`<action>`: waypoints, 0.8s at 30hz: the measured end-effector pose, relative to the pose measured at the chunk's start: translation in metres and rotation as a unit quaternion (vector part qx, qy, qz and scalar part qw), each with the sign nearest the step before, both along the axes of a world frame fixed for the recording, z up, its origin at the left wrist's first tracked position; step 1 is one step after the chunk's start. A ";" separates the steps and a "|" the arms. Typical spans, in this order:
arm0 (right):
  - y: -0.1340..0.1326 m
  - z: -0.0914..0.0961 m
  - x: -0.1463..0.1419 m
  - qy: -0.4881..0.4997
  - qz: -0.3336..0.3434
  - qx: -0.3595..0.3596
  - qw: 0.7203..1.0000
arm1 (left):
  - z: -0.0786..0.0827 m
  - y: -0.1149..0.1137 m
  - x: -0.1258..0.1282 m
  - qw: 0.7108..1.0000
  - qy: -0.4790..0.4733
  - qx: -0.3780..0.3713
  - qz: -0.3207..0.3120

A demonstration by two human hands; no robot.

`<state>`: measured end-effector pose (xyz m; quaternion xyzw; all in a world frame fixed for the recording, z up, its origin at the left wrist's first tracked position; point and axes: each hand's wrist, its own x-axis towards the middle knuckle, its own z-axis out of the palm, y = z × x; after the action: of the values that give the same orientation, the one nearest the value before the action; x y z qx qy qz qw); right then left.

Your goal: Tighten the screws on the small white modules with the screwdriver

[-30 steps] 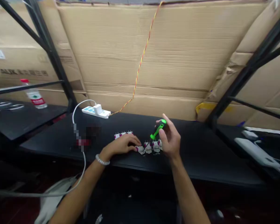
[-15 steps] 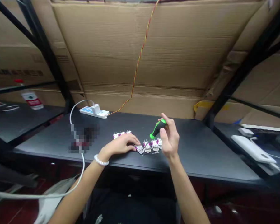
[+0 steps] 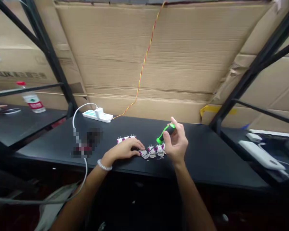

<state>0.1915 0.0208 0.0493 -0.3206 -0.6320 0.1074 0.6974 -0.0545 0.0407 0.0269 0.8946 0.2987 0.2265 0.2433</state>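
My right hand (image 3: 174, 142) is closed around a green and black screwdriver (image 3: 164, 134), its tip angled down-left toward a row of small white and purple parts (image 3: 153, 151) on the black table (image 3: 207, 154). My left hand (image 3: 125, 150) lies on the table, its fingers pressing the leftmost part of that row (image 3: 144, 154). A second short row of similar parts (image 3: 126, 138) sits just beyond my left hand. A beaded bracelet (image 3: 104, 166) circles my left wrist.
A white power strip (image 3: 97, 115) with a plugged charger and white cable lies at the back left. A red-yellow twisted wire (image 3: 144, 64) runs up the cardboard wall. A water bottle (image 3: 31, 98) stands on the left table. White devices (image 3: 261, 155) lie at right. Black frame bars flank both sides.
The view shifted slightly. My right hand with the screwdriver has turned a little and moved slightly right; my left hand stays on the parts.
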 end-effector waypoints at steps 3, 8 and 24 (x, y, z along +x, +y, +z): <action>0.000 0.001 0.000 0.007 0.004 0.006 1.000 | 0.001 0.000 -0.001 1.000 0.002 -0.006 0.002; 0.000 0.002 0.000 0.000 0.004 0.016 1.000 | 0.001 -0.003 -0.003 1.000 -0.002 -0.004 0.003; 0.005 0.005 0.014 0.060 -0.055 0.038 0.996 | 0.003 -0.011 0.009 0.998 -0.016 -0.006 -0.062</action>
<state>0.2052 0.0260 0.0546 -0.3211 -0.5738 0.0645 0.7507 -0.0457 0.0301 0.0303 0.9060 0.2401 0.2237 0.2673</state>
